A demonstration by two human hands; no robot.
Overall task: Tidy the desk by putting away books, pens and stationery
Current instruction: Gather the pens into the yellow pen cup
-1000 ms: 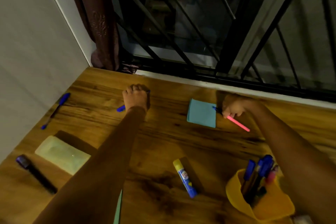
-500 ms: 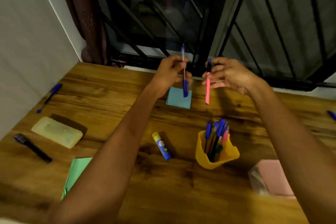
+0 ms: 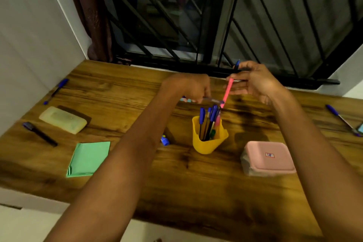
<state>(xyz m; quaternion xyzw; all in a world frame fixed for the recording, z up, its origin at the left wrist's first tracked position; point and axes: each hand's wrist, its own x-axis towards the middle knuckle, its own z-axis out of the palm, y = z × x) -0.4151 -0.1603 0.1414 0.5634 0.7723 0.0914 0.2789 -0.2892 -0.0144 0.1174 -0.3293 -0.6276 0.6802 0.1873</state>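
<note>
Scanning left to right, you have a blue pen (image 3: pixel 56 91), a black marker (image 3: pixel 40 133) and a green notepad (image 3: pixel 88 158) loose on the bench (image 3: pixel 176 182). Your left hand (image 3: pixel 193 89) grips a clear pen (image 3: pixel 213 101), your right hand (image 3: pixel 253 82) a pink pen (image 3: pixel 227 91), both above the yellow pen cup (image 3: pixel 208 139), already part-filled. Another pen (image 3: pixel 340 119) waits far right.

dim warm light, seems to come from above & behind the camera. wooden desk (image 3: pixel 196 182) glows amber at centre, falls off dark toward 7 and 5 o'clock. yellow pen cup (image 3: pixel 208 139) throws a soft shadow toward 3 o'clock, pale case (image 3: pixel 62 120) drops one toward 1 o'clock. window glass (image 3: pixel 176 15) at 12 is black w/ faint murky reflections. left hand (image 3: pixel 188 88) slightly smeared by motion. wide-angle bend: wall edge at 10 o'clock leans hard. overall soft, grainy.
</note>
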